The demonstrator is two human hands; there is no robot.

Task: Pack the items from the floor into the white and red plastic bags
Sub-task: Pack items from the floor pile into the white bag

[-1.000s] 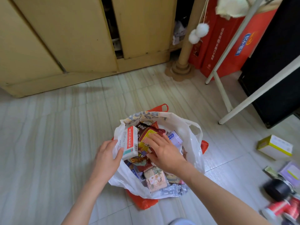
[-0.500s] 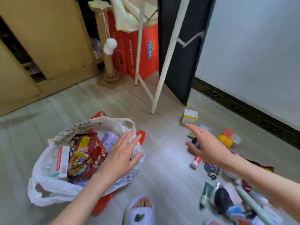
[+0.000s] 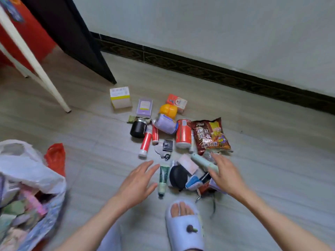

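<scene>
Packing partway: white bag (image 3: 27, 171) (floor's left edge) holds items, pile (image 3: 179, 142) remains loose; left hand (image 3: 137, 182) and right hand (image 3: 226, 174) spread-fingered, empty.

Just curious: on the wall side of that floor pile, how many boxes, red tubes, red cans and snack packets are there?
Boxes: 3 (white-yellow box, purple box, orange-white box)
Red tubes: 2 (long tube, short tube)
Red can: 1
Snack packet: 1
Total: 7
</scene>
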